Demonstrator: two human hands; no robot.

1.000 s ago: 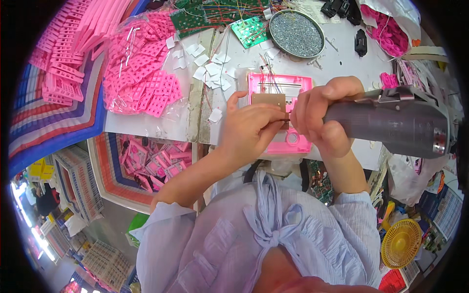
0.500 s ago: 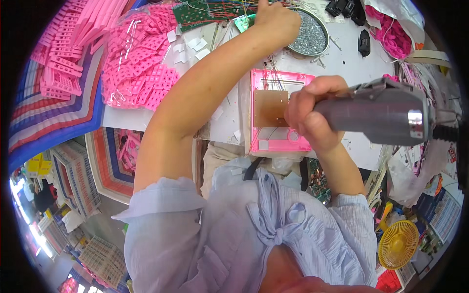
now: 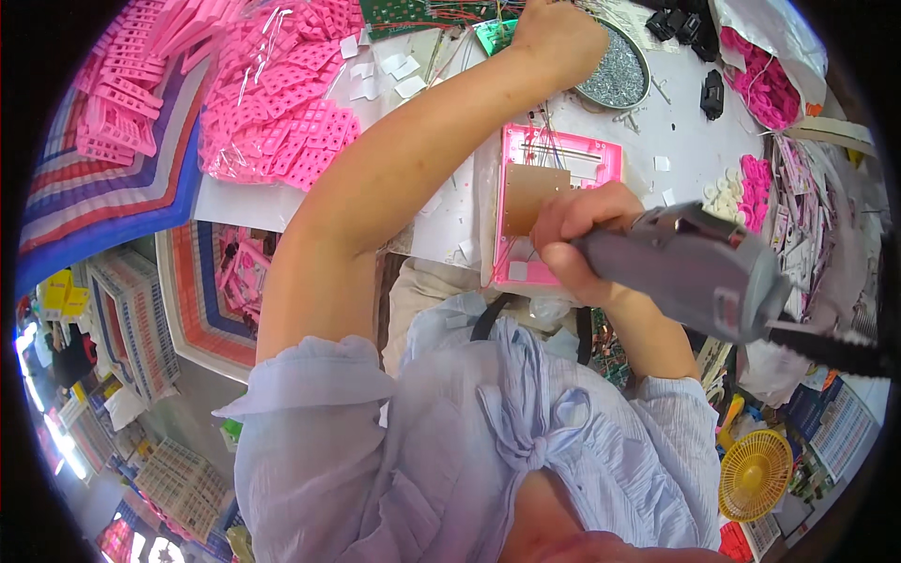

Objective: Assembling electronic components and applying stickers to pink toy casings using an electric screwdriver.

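Observation:
My right hand (image 3: pixel 587 230) is closed round a grey electric screwdriver (image 3: pixel 690 267), its body sloping down to the right with a black cord at the rear. The tool's front end is hidden behind the fingers, over a brown circuit board (image 3: pixel 530 197) inside a pink plastic case (image 3: pixel 608 158). Thin wires run from the case's far side. At the top, my left hand (image 3: pixel 561 45) reaches beside a round metal dish (image 3: pixel 648 83) full of small screws. Its fingers are turned away and partly cut off by the picture edge, so any hold is hidden. A green board (image 3: pixel 490 38) lies next to it.
A clear bag of pink parts (image 3: pixel 272 103) lies left of my arm, beside a striped basket (image 3: pixel 122 211) of pink pieces. Small white squares (image 3: pixel 408 86) are scattered nearby. Black parts (image 3: pixel 712 94) and a bag of magenta pieces (image 3: pixel 765 89) stand at the far right.
The electric screwdriver's rear end has swung down toward me, and my right hand has turned with it. My left hand remains by the screw dish. The whole view has shifted slightly.

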